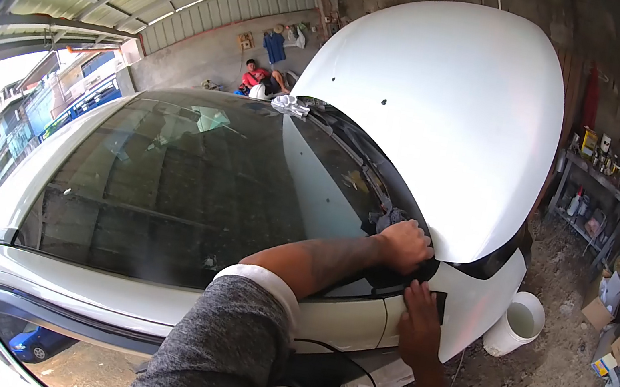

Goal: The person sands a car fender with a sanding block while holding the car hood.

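Observation:
My left hand point(405, 246) is closed at the rear corner of the raised white hood point(437, 108), by the base of the windshield point(190, 183). What its fingers hold, if anything, is hidden. A bunched grey cloth point(387, 219) lies just beyond it in the cowl area. Below, my right hand point(420, 321) rests on the white fender point(475, 305) with its fingers stretched out, beside a small black piece point(439, 305). Another pale cloth point(290, 104) sits at the far edge of the windshield.
A white bucket point(515, 325) stands on the dirt floor right of the car. Farther right are a metal shelf point(594, 190) with bottles and cans, and cardboard boxes point(598, 308). A person in red point(260, 79) is by the back wall.

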A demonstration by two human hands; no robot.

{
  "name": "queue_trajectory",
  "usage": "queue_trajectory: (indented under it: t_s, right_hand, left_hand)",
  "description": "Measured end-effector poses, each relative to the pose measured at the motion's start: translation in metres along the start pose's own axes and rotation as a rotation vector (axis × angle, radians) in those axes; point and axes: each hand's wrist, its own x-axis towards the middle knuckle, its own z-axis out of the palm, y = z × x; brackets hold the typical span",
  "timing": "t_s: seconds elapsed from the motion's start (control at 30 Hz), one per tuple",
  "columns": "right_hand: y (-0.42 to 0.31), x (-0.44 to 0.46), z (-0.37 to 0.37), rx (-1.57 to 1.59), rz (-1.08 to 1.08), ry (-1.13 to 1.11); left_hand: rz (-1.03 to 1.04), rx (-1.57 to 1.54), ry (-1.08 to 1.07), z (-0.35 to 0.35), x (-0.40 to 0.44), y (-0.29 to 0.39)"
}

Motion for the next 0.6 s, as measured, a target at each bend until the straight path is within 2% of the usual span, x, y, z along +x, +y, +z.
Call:
queue_trajectory:
  t_s: [0.07,0.17,0.23,0.3,0.37,0.5,0.57,0.6]
  right_hand:
    - [0.009,0.001,-0.003,-0.038,0.089,0.013]
    - [-0.035,-0.007,0.008,0.052,-0.03,-0.04]
    - [-0.031,-0.01,0.008,0.076,-0.032,-0.083]
    - [0.006,-0.011,0.009,-0.041,0.013,0.002]
    - [0.026,-0.008,0.008,0.09,0.216,0.116]
    - [-0.027,-0.021,0.029,0.146,-0.002,0.037]
    - [0.003,-0.025,0.028,0.062,-0.006,0.056]
    - [0.022,-0.025,0.025,0.025,0.085,0.122]
  left_hand:
    - [-0.013,-0.016,0.033,0.004,-0.003,0.0]
    - [0.009,-0.021,0.034,0.0,0.002,-0.002]
    - [0.001,-0.02,0.033,-0.003,0.0,0.001]
    - [-0.006,-0.028,0.032,0.001,0.001,0.001]
    - [-0.015,-0.026,0.035,0.004,0.002,0.001]
    - [-0.014,-0.025,0.014,0.001,0.005,0.0]
    - [-0.021,-0.037,-0.002,-0.001,0.002,0.005]
    - [-0.016,-0.028,0.001,-0.002,0.002,0.004]
